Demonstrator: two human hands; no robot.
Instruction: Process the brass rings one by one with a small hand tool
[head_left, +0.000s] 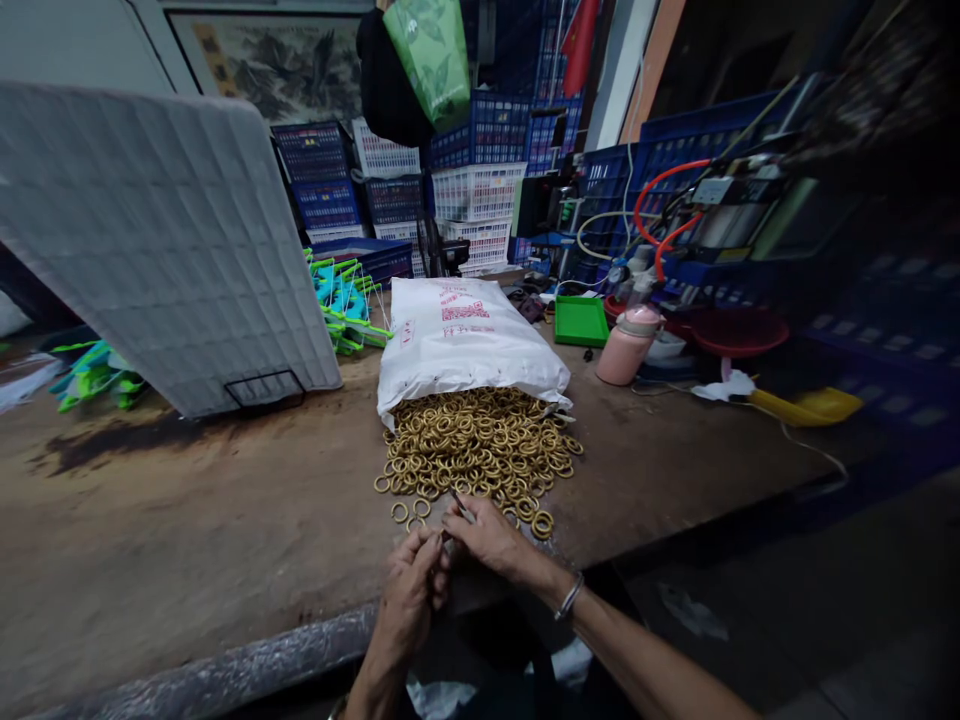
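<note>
A heap of brass-coloured rings (480, 440) spills from the mouth of a white woven sack (472, 330) onto the brown table. Just in front of the heap, my left hand (414, 585) is closed in a pinch; whatever sits between its fingertips is too small to make out. Against it, fingertips close together, my right hand (491, 540) grips a thin dark metal tool (463, 508) whose kind I cannot tell. A few loose rings (411, 512) lie by my fingers at the near edge of the heap.
A white quilted panel (172, 240) stands at left, with green and blue plastic pieces (349, 300) behind it. To the right are a green tray (581, 320), a pink bottle (628, 345), a red dish (739, 330) and a yellow scoop (810, 405). Plastic film wraps the table's front edge (225, 665).
</note>
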